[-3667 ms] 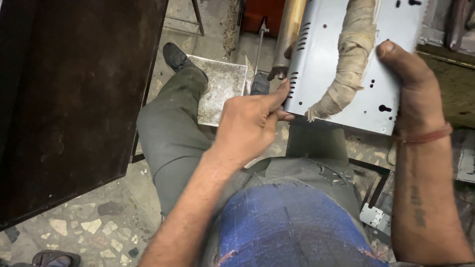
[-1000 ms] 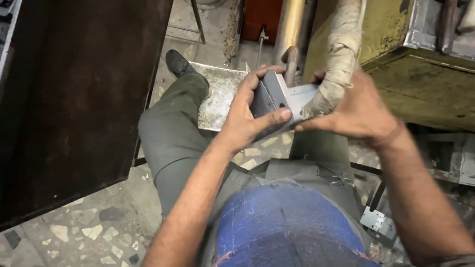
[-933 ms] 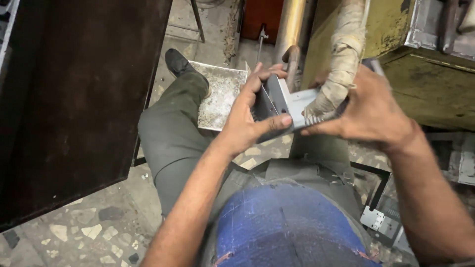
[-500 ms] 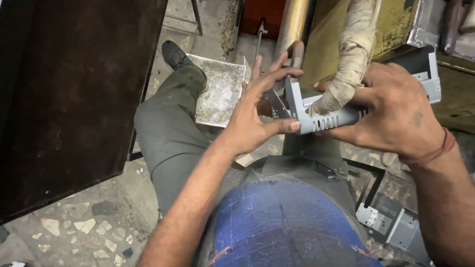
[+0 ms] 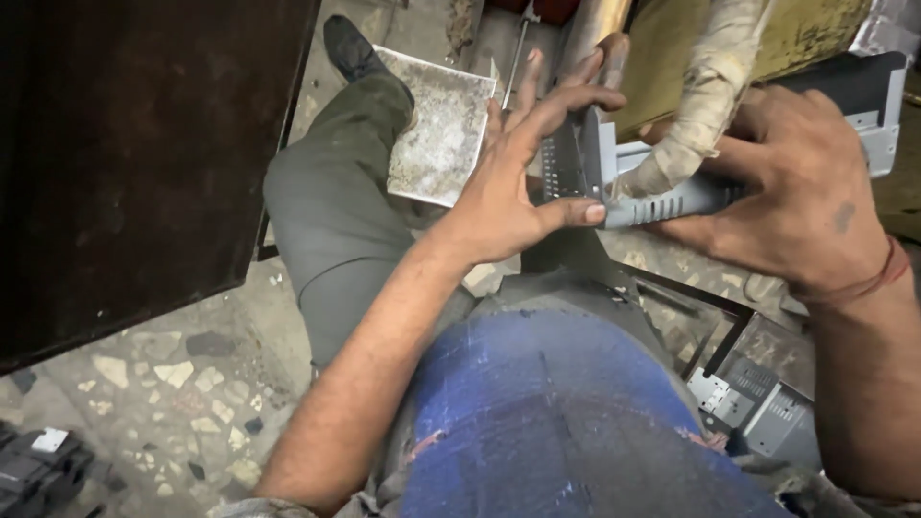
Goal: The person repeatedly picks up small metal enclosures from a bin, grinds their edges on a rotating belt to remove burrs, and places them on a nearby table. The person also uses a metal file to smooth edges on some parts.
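Both hands hold a grey perforated sheet-metal bracket [image 5: 662,197] above the lap. Its long axis runs left to right, edge-on to the camera. The right hand [image 5: 801,187] wraps the right portion from above. The left hand [image 5: 523,177], fingers spread, braces the upturned left end, thumb underneath, beside a cloth-wrapped lever [image 5: 705,86].

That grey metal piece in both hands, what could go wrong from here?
1. The bent grey sheet-metal piece has thin slotted edges; the left hand presses bare fingers on them and might get cut.
2. The right hand grips it close to the cloth-wrapped lever, so a finger could get pinched.
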